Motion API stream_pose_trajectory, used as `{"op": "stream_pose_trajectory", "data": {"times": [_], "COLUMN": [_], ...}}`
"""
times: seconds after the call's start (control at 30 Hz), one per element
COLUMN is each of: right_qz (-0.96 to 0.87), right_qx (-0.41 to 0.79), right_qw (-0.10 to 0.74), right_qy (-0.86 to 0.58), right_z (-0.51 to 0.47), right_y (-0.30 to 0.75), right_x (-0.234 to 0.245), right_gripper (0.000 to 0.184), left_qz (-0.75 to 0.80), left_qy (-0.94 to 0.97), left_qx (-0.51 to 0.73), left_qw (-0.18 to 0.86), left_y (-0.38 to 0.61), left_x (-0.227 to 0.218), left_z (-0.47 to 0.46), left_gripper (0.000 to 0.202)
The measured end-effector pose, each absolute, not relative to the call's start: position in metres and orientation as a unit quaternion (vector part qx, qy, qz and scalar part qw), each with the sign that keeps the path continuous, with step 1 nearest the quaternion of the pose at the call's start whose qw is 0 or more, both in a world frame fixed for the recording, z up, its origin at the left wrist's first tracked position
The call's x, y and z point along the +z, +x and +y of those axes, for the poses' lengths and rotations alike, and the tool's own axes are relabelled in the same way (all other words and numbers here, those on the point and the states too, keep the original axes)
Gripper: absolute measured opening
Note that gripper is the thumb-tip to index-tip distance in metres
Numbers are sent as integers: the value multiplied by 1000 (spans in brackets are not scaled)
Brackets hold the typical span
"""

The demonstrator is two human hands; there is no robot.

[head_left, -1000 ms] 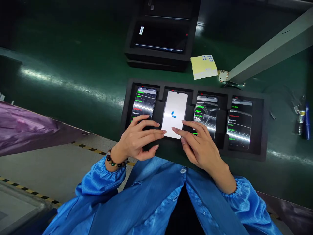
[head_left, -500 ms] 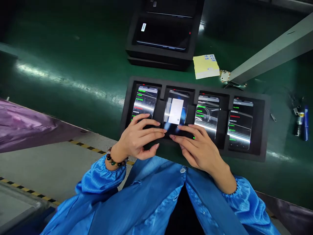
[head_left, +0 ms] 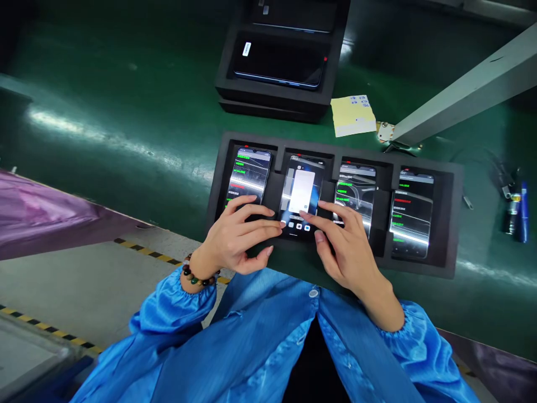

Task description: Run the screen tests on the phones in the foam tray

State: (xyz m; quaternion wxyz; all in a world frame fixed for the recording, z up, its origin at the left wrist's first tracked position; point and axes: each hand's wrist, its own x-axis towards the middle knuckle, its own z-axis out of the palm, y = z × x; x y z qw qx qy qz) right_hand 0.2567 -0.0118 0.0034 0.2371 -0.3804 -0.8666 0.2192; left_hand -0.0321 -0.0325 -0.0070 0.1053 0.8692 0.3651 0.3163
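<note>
Several lit smartphones lie in separate slots of a black foam tray (head_left: 447, 224). The second smartphone from the left (head_left: 302, 187) shows a white app card with a row of icons below it. My right hand (head_left: 346, 243) is open, its index fingertip at the lower part of that screen. My left hand (head_left: 235, 238) is open too, fingers stretched over the lower end of the leftmost smartphone (head_left: 249, 173), one fingertip at the second phone's left edge. Lists of green, white and red text fill the third smartphone (head_left: 356, 193) and the rightmost smartphone (head_left: 411, 212).
Farther back, a stacked black tray (head_left: 272, 92) holds dark phones. Beside it lie a yellow sticky-note pad (head_left: 353, 116) with writing and a grey metal post (head_left: 461, 84) slanting to the right. A blue pen (head_left: 524, 215) rests at the far right of the green table (head_left: 138, 134).
My right hand's index finger has moved up the second phone's screen. The card there now sits slightly lower, with a row of icons showing beneath it. My left hand stays in place.
</note>
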Motion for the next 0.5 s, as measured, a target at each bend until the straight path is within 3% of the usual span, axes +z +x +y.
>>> {"op": "stream_pose_trajectory", "data": {"times": [0.5], "right_qz": [-837], "right_qx": [209], "right_qw": [261], "right_qy": [-433], "right_z": [-8], "right_y": [250], "right_x": [-1], "right_gripper": [42], "left_qz": [375], "left_qy": [863], "left_qx": [324], "left_qw": [100], "left_y": [-32], "left_x": [-7], "left_z": [-33], "left_gripper": [39]}}
